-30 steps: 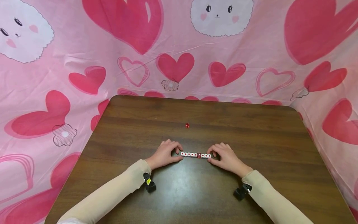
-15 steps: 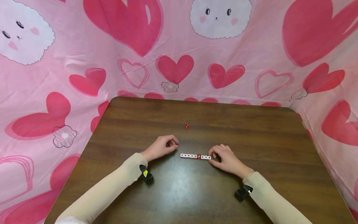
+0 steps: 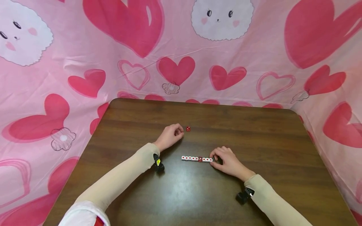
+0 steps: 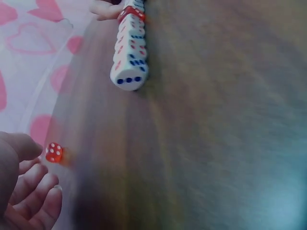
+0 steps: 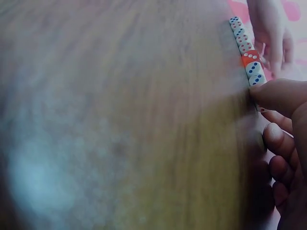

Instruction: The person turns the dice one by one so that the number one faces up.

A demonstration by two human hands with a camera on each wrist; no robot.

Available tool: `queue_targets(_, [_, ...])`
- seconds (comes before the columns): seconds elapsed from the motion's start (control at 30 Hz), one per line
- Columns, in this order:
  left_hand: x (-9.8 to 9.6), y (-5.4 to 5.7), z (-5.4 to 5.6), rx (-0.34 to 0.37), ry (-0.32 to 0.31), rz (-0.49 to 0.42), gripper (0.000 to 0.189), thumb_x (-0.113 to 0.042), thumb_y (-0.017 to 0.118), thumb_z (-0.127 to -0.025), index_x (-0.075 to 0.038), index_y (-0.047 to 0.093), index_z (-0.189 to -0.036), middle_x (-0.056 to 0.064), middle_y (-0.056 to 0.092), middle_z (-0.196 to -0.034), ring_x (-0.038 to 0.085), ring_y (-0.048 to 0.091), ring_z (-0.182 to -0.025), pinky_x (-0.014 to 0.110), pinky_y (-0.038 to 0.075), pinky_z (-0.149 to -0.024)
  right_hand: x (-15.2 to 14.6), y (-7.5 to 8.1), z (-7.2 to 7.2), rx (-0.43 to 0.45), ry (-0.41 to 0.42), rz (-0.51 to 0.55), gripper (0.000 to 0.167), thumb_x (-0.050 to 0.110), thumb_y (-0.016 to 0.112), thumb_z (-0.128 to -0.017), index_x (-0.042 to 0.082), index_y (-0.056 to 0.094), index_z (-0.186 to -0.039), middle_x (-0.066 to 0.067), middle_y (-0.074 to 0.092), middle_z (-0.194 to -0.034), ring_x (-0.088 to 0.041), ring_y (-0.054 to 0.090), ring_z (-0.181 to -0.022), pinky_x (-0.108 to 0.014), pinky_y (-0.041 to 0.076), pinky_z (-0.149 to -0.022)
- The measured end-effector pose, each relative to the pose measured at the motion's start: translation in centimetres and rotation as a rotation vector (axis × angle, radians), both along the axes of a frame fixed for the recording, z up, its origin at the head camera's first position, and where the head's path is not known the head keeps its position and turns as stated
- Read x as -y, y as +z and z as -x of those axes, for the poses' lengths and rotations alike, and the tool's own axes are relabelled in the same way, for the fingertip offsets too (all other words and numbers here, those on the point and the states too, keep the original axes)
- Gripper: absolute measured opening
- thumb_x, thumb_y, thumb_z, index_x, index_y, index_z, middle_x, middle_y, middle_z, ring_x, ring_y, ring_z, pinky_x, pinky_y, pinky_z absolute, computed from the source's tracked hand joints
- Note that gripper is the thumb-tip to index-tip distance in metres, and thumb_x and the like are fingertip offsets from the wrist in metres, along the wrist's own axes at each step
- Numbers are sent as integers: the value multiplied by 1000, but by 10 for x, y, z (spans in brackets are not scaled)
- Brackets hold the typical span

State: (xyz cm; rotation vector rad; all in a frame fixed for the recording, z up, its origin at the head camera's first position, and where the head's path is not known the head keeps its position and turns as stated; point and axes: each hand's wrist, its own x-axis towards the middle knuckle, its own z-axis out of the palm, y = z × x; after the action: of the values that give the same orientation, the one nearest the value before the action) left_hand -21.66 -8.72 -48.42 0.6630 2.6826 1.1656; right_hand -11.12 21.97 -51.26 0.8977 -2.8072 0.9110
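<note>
A straight row of several white dice [image 3: 190, 158], with one red die [image 3: 200, 159] among them, lies on the table. My right hand [image 3: 230, 161] pinches the white die [image 3: 210, 160] at the row's right end between thumb and forefinger; the right wrist view shows the thumb [image 5: 276, 96] on its near side. Beyond the row sits a loose translucent red die [image 3: 188, 129]. Just left of that die is my left hand [image 3: 169, 137], its fingers loosely bent and holding nothing. In the left wrist view, a small gap separates its fingers from the loose die [image 4: 54, 152].
The brown wooden table [image 3: 254, 135] has rounded far corners. A pink cloth [image 3: 220, 50] printed with hearts hangs behind it and at both sides. Each wrist carries a small black camera [image 3: 159, 166].
My left hand has let go of the row's left end and moved away from me to beside the loose red die. My right hand has stayed at the right end.
</note>
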Motion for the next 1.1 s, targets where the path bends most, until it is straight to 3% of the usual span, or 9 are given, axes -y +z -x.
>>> queue_targets(0.2, [-14,0,16,-17,18,28,17,-13,73,-97,-5,67,-110,8,65,-97,22,59,-90,37,52,-83,1,-2,-1,4,-4,-1,26,18,85,-85,26,63,-95,16,47,-82,-4,35,-79,-34,28,-79])
queue_targets(0.4, [-21,-4,26,54,70,54,27,-23,73,-99,-6,66,-120,9,66,-105,24,61,-98,40,51,-90,0,-2,-2,-2,-3,9,25,18,85,-85,25,63,-95,15,47,-81,-4,35,-79,-33,27,-78])
queue_targets(0.67, [-28,-6,28,72,123,149,26,-41,69,-100,-17,71,-110,0,65,-93,18,60,-87,35,46,-76,1,-2,-2,15,-7,6,26,19,85,-85,26,63,-96,16,46,-82,-5,35,-80,-34,28,-79])
queue_targets(0.83, [-30,-4,26,61,120,185,23,-40,69,-100,-19,72,-108,-2,65,-93,16,60,-85,36,44,-75,1,-2,-2,10,-7,7,26,19,85,-85,26,63,-95,16,46,-81,-4,35,-80,-34,28,-79])
queue_targets(1.1, [-25,-9,28,49,58,175,19,-32,78,-94,-21,71,-107,-4,64,-96,15,60,-90,37,46,-78,0,-1,-1,4,-9,14,26,18,85,-84,25,63,-95,15,47,-82,-4,35,-80,-35,28,-80])
